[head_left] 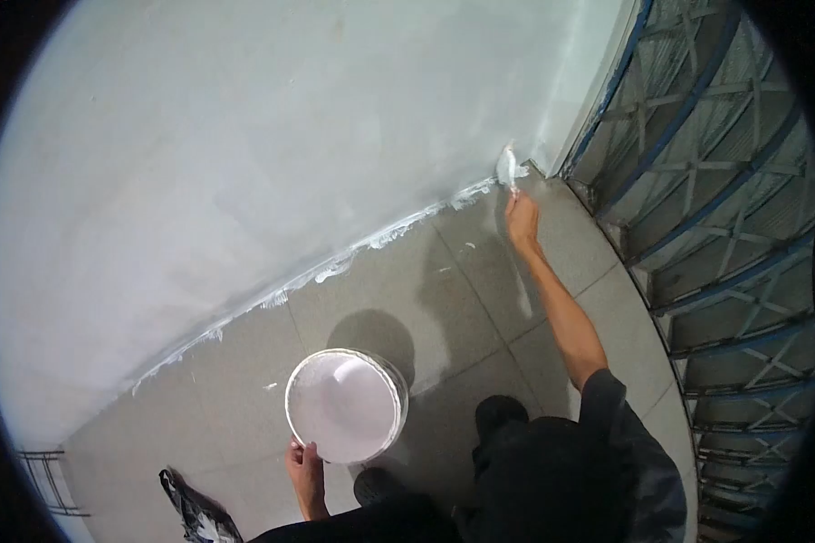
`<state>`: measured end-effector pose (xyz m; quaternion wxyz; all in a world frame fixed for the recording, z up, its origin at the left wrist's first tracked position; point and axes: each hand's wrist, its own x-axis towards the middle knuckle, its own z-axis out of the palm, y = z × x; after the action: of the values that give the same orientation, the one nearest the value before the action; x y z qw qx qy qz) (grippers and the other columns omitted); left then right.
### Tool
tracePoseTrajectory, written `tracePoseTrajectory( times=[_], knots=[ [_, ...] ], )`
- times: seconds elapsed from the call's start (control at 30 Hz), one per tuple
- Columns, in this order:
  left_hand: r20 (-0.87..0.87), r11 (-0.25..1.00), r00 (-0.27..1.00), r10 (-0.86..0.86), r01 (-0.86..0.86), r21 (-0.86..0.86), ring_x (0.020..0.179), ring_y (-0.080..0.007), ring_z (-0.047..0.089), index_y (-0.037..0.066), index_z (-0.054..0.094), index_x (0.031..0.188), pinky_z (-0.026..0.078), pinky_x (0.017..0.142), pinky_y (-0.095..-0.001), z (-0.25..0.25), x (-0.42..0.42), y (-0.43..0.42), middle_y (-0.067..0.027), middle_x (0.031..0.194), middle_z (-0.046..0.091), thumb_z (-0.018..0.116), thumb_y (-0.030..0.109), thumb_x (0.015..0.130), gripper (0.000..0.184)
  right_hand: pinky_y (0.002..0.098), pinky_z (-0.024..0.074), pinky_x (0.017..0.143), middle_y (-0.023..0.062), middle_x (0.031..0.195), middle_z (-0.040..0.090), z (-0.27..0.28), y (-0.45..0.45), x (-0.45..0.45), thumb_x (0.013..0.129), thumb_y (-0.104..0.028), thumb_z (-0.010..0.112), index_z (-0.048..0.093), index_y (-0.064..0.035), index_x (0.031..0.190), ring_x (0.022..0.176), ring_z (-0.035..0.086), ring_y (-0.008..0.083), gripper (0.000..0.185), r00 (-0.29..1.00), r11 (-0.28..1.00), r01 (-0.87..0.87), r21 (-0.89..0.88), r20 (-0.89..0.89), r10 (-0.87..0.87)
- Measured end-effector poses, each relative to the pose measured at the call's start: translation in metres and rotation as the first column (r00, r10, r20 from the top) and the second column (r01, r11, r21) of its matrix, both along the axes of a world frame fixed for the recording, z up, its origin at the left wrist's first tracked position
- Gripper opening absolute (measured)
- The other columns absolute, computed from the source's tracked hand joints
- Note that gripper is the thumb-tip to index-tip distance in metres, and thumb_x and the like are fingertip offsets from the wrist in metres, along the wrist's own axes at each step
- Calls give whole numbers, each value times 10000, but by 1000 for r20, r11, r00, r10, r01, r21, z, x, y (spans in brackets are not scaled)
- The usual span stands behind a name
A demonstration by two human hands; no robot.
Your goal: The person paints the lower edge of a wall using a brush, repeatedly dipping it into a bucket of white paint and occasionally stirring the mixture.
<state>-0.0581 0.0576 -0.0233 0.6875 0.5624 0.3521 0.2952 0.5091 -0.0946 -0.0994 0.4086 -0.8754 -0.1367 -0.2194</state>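
Observation:
My right hand (522,220) is closed around the handle of a paintbrush (507,169), its head coated in white. The brush is at the foot of the pale wall (244,136), close to the corner by the metal gate. My left hand (306,466) grips the rim of a white bucket (398,398) at its near left side, thumb over the edge. Pale, whitish paint (349,407) shows inside the bucket. White smears (335,269) run along the joint between wall and floor.
A folding lattice gate (706,172) with blue bars lines the right side. On the tiled floor (235,389) at lower left lies a black plastic bag (190,509), with a dark metal rack (50,480) farther left. My dark shoes (501,414) stand near the bucket.

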Motion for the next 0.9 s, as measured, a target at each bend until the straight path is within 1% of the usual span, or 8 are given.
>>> tracePoseTrajectory(
  times=[0.17, 0.27, 0.37, 0.47, 0.57, 0.6, 0.7, 0.9],
  knots=[
    [-25, 1000, 1000, -18, 18, -11, 731, -95, 535, -11, 497, 1079, 430, 628, -241, -1, -4, 2, -44, 874, 591, 523, 137, 873, 255, 438, 422, 540, 255, 690, 566, 3, 9, -51, 875, -121, 496, 567, 46, 885, 646, 586, 400, 182, 962, 985, -170, -26, -221, 160],
    [-1, 1000, 1000, -29, 29, 3, 731, -93, 531, -11, 506, 1068, 428, 633, -242, 1, -1, 0, -39, 870, 591, 522, 134, 870, 246, 418, 417, 524, 242, 659, 558, -7, 11, -78, 877, -137, 498, 556, 42, 899, 610, 588, 377, 189, 930, 933, -360, -1, -79, 359],
    [-18, 1000, 1000, -22, 22, 6, 729, -87, 524, -9, 514, 1051, 422, 640, -237, 3, 0, -1, -33, 865, 588, 522, 131, 864, 233, 416, 423, 548, 208, 683, 585, 5, 6, -112, 887, -153, 498, 563, 31, 831, 607, 580, 340, 202, 887, 893, -447, -53, -158, 434],
    [-53, 1000, 998, -16, 17, 26, 725, -82, 517, -7, 518, 1035, 416, 644, -233, -3, -5, 1, -27, 860, 585, 516, 124, 859, 219, 388, 401, 513, 170, 614, 577, 12, 7, -123, 893, -193, 499, 573, 39, 735, 531, 559, 276, 290, 904, 922, -380, 75, -178, 388],
    [-62, 1000, 998, 3, -2, 14, 709, -75, 513, 0, 522, 1000, 414, 644, -225, 2, -3, 0, -23, 833, 584, 507, 102, 860, 174, 358, 381, 479, 108, 533, 541, 7, 14, -100, 898, -252, 495, 573, 31, 637, 474, 527, 204, 393, 770, 937, -137, 322, -560, 305],
    [-66, 1000, 998, 0, 0, 9, 704, -72, 512, 2, 522, 989, 414, 643, -223, 3, -3, -1, -21, 824, 583, 505, 98, 861, 161, 339, 364, 455, 54, 495, 504, -28, 21, -78, 898, -292, 491, 572, 5, 599, 447, 494, 155, 430, 776, 884, -110, 454, -516, 362],
    [-71, 1000, 997, -5, 5, 3, 691, -66, 510, 9, 520, 962, 414, 638, -220, 8, 0, -3, -15, 803, 579, 510, 93, 863, 131, 254, 296, 371, 7, 535, 464, -13, 41, -72, 892, -277, 504, 527, -33, 643, 420, 416, 93, 349, 735, 836, -52, 546, -546, 402],
    [-44, 1000, 999, -5, 4, -20, 672, -64, 498, 24, 517, 921, 408, 622, -223, 4, -2, -1, -5, 781, 565, 534, 97, 865, 93, 263, 324, 381, 21, 488, 470, 27, 65, -71, 900, -242, 501, 547, 4, 623, 426, 458, 109, 373, 665, 772, -39, 634, -560, 494]
  ],
)
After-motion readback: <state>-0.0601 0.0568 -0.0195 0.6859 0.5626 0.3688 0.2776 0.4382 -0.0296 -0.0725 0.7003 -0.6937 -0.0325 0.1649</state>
